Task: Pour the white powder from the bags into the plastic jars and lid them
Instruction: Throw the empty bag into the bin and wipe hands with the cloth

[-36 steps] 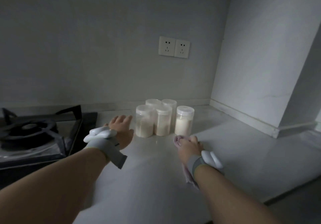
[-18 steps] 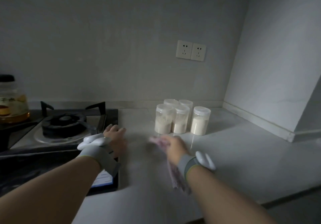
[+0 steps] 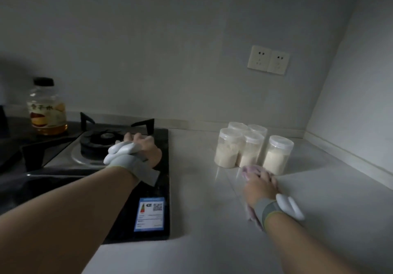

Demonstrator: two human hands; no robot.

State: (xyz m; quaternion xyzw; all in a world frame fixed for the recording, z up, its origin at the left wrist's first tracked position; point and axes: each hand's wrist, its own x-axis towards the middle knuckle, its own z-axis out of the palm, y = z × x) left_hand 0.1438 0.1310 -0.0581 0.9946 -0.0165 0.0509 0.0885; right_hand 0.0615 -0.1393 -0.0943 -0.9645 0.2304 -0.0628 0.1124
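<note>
Several clear plastic jars [image 3: 253, 148] with white lids on stand clustered on the pale counter [image 3: 197, 220] near the back wall, each partly filled with white powder. My right hand [image 3: 260, 185] lies flat on a pinkish cloth [image 3: 247, 170], pressing it onto the counter just in front of the jars; the cloth also trails back under my wrist. My left hand [image 3: 146, 149] rests on the right edge of the black gas hob [image 3: 164, 188], fingers relaxed, holding nothing. No powder bags are in view.
A burner with black pan supports [image 3: 102, 139] lies just beyond my left hand. A bottle of amber liquid [image 3: 47, 107] stands at the hob's back left. Double wall sockets [image 3: 269, 60] sit above the jars. The side wall closes the counter on the right.
My right hand slid the cloth left, then back right toward the jars. My left hand moved from the counter onto the hob edge. The view swung left.
</note>
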